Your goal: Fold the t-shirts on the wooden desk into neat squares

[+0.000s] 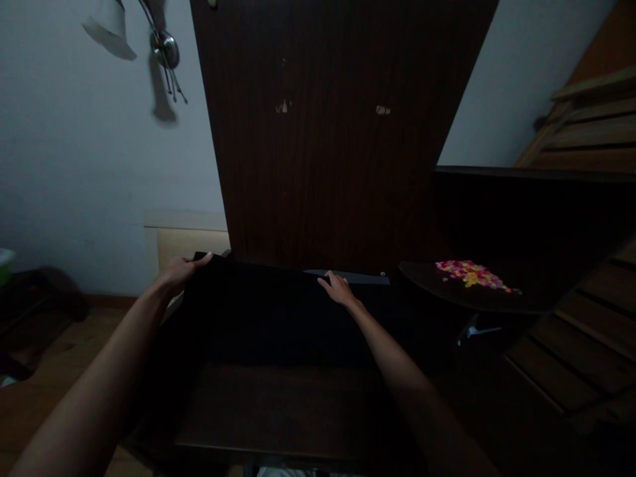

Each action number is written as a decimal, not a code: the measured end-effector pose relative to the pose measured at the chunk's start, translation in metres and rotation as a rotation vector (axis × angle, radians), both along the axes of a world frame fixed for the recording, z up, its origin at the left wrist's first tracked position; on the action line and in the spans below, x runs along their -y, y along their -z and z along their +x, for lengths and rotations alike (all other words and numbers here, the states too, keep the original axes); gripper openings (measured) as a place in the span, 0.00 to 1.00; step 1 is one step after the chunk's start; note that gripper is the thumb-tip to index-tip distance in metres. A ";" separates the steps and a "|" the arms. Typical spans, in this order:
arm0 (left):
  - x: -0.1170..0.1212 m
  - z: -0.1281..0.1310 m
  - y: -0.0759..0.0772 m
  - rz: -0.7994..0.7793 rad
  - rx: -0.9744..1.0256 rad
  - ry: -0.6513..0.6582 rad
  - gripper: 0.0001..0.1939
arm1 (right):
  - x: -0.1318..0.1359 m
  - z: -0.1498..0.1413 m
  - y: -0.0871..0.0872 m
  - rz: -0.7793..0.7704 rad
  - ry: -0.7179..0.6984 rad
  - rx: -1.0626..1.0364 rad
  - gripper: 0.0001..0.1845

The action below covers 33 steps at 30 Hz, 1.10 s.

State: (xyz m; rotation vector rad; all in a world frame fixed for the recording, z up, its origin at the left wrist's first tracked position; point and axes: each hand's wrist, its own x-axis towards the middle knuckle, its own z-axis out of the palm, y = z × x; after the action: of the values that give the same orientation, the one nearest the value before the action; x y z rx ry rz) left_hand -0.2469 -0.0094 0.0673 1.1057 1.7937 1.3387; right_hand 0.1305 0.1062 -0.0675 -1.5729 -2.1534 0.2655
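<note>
A black cloth garment [278, 311], which looks like trousers, lies spread across the dark table. Its folds are hard to make out in the dim light. At its upper left corner my left hand [181, 270] is closed on the cloth, thumb on top and fingers mostly hidden. My right hand [338, 289] grips the far edge near the middle, thumb and forefinger close together. Just beyond the right hand shows a grey strip of lining [368, 279] with a small round button [382, 273].
The dark wooden table [278, 404] stands against a tall brown panel [328, 165]. At right, a curved dark shelf [422, 275] bears a pile of pink and yellow petal-like pieces [472, 273]. Wooden slats [571, 358] rise beyond it. A wall lamp [109, 30] hangs at upper left.
</note>
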 end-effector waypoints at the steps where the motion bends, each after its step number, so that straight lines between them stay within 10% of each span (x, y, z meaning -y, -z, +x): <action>1: -0.001 0.000 0.000 -0.024 0.019 -0.008 0.20 | 0.000 -0.001 0.001 0.003 0.004 0.030 0.16; 12: 0.001 0.019 -0.020 0.031 -0.017 0.226 0.25 | 0.013 -0.015 -0.009 0.150 0.177 0.120 0.12; 16: -0.007 0.048 -0.023 0.083 -0.100 0.312 0.27 | 0.028 -0.035 -0.026 0.235 0.016 -0.140 0.06; 23: -0.019 0.135 -0.011 0.090 0.056 0.420 0.20 | 0.079 -0.072 -0.062 -0.427 -0.448 -0.901 0.21; 29: -0.026 0.192 0.011 0.013 0.414 0.612 0.19 | 0.093 -0.061 -0.049 -0.420 -0.196 -1.165 0.33; 33: -0.022 0.191 0.013 0.091 0.124 0.681 0.19 | 0.081 -0.036 -0.031 -0.384 -0.054 -1.222 0.21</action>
State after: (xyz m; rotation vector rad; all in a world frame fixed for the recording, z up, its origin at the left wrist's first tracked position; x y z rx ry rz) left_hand -0.0559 0.0128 0.0547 1.4705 1.1133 1.0396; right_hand 0.0945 0.0255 -0.0364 -1.0153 -1.1814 1.3128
